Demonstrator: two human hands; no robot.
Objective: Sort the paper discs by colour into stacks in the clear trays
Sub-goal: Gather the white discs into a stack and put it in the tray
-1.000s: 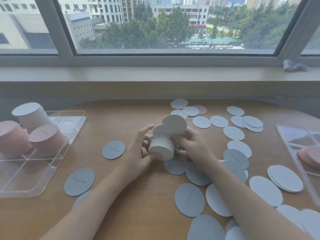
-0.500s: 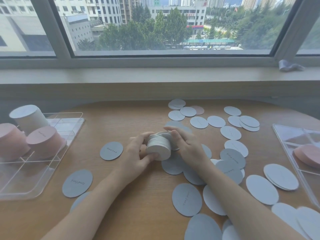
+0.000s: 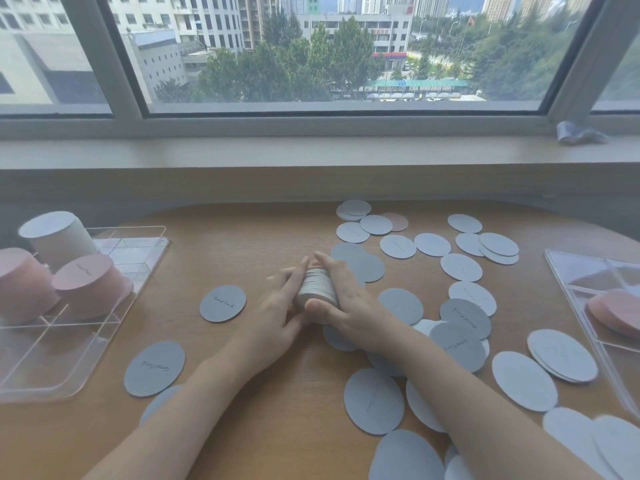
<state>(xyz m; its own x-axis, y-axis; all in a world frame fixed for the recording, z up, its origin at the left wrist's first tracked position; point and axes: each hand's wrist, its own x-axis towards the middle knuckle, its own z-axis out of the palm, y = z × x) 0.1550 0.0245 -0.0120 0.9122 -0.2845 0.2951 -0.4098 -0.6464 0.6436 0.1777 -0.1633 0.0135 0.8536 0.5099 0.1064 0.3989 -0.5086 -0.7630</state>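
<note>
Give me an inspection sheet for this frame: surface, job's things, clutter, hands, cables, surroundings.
Surface: wooden table, rounded far edge.
Job's things: stack of grey discs held on its side at table centre; loose grey discs scattered mostly to the right, three more on the left; one pink disc near the far edge; left clear tray holding two pink stacks and one white stack; right clear tray with a low pink stack.
Clutter: crumpled wrapper on the windowsill.
Hands: left hand and right hand each in a grip on the stack of grey discs.
Cables: nothing seen.
Surroundings: window onto buildings and trees.
</note>
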